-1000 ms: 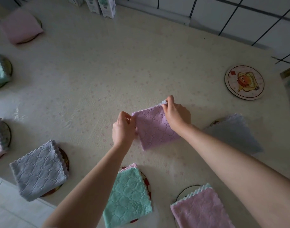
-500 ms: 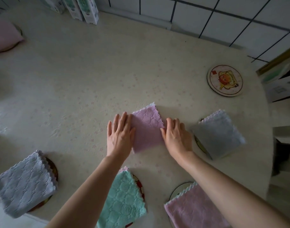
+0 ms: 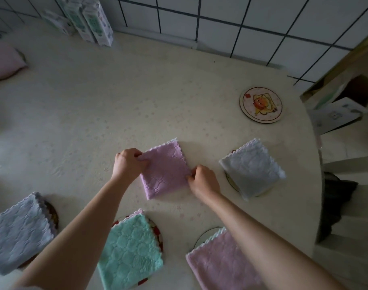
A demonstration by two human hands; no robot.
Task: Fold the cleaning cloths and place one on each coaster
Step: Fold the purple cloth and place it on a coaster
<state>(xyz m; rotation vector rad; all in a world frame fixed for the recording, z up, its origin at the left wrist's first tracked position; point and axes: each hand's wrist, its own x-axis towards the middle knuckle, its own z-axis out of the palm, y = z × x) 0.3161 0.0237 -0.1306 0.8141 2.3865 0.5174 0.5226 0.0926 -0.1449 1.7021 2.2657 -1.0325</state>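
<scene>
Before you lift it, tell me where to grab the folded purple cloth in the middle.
Pinch the purple cloth at its two opposite side edges, where the left hand and right hand already hold it. It lies flat and folded on the table, so an edge grip from both sides should keep the layers together.

Plush purple cloth [image 3: 166,170], quilted and matt, scalloped white stitching along its edge. Grey cloth [image 3: 251,167] has the same fluffy pile. Bare coaster [image 3: 261,104] looks smooth, printed. Tablecloth [image 3: 116,105] matt, faintly embossed.
</scene>
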